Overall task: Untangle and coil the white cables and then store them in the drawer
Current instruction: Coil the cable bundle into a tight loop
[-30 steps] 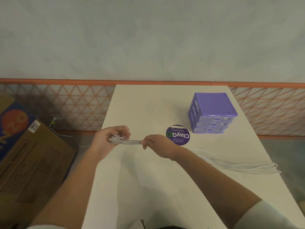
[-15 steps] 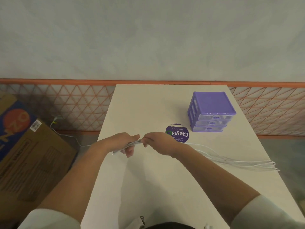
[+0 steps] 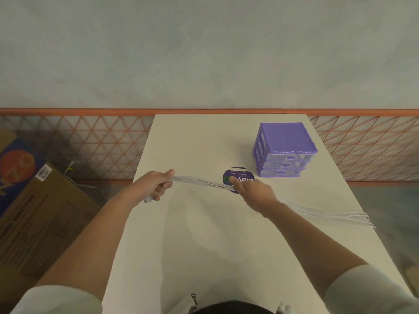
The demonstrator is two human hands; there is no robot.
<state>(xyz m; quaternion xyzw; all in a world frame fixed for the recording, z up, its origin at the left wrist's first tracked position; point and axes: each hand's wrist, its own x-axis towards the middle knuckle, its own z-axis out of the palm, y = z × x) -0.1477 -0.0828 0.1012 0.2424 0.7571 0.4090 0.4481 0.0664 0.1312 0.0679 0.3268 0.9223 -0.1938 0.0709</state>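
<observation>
A bundle of white cables [image 3: 199, 182] stretches between my two hands above the white table [image 3: 204, 234]. My left hand [image 3: 158, 185] grips one end near the table's left edge, with a plug end poking out below the fist. My right hand [image 3: 251, 191] pinches the bundle further along. Behind it the cables trail loose to the right, ending in loops [image 3: 353, 219] near the table's right edge. The purple drawer unit [image 3: 284, 149] stands at the back right with its three clear drawers shut.
A round purple sticker [image 3: 237, 175] lies on the table in front of the drawer unit, partly behind my right hand. A cardboard box [image 3: 34, 211] sits on the floor to the left. An orange lattice fence [image 3: 90, 146] runs behind the table.
My hands have drawn apart: the left pulled back to the left, the right slid along the bundle to the right, so a longer stretch of cable spans between them.
</observation>
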